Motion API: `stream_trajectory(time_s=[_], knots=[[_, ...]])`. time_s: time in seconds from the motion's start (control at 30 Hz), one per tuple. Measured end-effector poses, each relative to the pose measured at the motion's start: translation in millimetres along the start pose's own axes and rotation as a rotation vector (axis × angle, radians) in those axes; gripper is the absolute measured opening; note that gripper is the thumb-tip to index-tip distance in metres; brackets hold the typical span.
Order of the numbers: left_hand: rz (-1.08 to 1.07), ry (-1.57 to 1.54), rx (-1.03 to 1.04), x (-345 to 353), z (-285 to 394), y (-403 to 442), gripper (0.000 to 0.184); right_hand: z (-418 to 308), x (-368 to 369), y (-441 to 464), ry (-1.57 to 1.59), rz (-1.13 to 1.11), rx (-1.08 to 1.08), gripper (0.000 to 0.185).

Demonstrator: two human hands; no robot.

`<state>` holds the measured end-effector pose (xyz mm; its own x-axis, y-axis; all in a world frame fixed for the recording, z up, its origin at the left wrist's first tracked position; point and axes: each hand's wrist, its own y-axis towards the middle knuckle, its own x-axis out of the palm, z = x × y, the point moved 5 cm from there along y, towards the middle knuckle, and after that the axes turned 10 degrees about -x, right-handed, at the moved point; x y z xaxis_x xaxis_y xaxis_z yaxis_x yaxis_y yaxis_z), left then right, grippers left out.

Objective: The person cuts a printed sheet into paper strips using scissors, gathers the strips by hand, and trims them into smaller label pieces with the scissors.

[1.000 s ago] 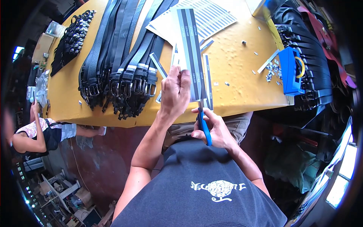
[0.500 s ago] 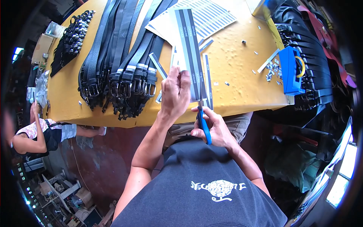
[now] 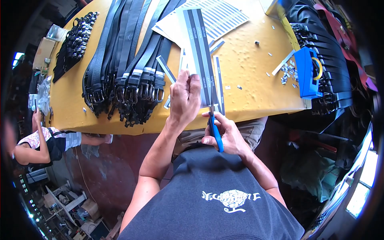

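Note:
A long sheet (image 3: 199, 52) with dark stripes and the words GENUINE LEATHER is pinched near its lower left edge by my left hand (image 3: 185, 96). Blue-handled scissors (image 3: 216, 134) are in my right hand (image 3: 227, 136), whose fingers wrap the handles. The scissor blades point up and meet the sheet's lower edge near its right side. Cut strips (image 3: 219, 84) lie on the yellow table just right of the sheet, and another strip (image 3: 166, 69) lies to its left.
Black belts (image 3: 136, 60) with buckles cover the table's left half. Striped sheets (image 3: 224, 18) lie behind. A blue tape dispenser (image 3: 307, 74) stands at the right by small cut pieces (image 3: 288, 75) and more belts (image 3: 332, 60). Another person (image 3: 40, 146) is at the far left.
The view has shifted very slightly. Both hands, the sheet and the scissors keep nearly the same positions.

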<state>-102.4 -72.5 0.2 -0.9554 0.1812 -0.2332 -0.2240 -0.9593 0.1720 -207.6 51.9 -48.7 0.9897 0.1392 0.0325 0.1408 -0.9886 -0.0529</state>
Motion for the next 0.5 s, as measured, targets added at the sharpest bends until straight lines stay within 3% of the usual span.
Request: stream_trajectory(time_s=[0.5], knots=[[0.001,-0.024,-0.006,-0.9,1.8,-2.1,0.019,-5.1,0.1,-1.8,-0.013,0.020,0.010,0.063]])
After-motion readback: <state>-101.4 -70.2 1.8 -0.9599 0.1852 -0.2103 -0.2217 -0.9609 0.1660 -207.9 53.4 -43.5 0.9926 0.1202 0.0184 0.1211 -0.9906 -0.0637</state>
